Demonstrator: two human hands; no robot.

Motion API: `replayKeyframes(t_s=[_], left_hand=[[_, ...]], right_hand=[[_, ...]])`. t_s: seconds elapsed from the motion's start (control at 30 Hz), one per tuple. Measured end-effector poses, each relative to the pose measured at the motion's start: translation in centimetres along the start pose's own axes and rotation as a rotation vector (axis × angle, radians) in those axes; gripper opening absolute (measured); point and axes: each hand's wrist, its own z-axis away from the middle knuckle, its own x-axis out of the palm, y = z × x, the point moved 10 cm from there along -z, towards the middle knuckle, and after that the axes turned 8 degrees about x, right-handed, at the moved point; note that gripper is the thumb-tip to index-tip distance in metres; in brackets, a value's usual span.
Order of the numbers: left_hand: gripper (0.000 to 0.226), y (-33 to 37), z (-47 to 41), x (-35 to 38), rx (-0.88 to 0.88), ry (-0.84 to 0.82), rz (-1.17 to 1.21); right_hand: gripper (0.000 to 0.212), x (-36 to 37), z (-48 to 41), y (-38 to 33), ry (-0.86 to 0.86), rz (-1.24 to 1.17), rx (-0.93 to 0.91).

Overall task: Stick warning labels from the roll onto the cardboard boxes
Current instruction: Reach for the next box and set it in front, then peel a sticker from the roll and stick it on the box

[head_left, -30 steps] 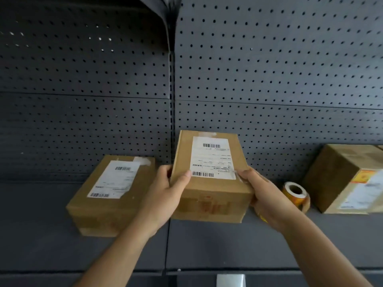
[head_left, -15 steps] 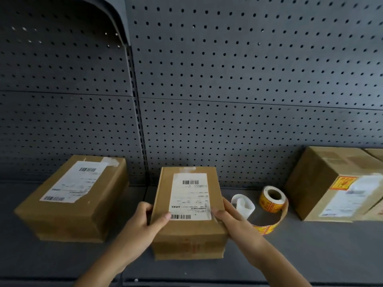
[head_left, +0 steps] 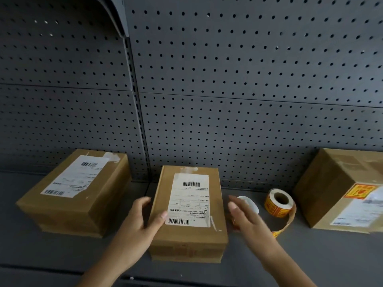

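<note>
Cardboard middle box flat on shelf, left hand gripping its edge; right hand loose, empty, near label roll. Advice: steady box, peel one label, press onto bare cardboard.

grips box with left hand, thumb across top, fingers down side; holds right hand open, fingers extended, blurred, just beside.

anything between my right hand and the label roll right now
Only a white curl of backing paper, lying on the shelf just past the right hand, between it and the label roll. The roll's loose tail trails toward the shelf's front, not across the path.
</note>
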Motion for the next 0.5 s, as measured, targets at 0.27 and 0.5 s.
replayKeyframes(t_s=[0.27, 0.5], left_hand=[[0.048, 8.9, -1.7, -0.4, 0.455, 0.144, -0.121], [0.03, 13.7, -3.7, 5.5, 0.653, -0.11, -0.217]], right_hand=[[0.036, -8.5, -2.6, -0.6, 0.419, 0.581, -0.049], [0.057, -7.0, -6.3, 1.2, 0.316, 0.835, 0.094]])
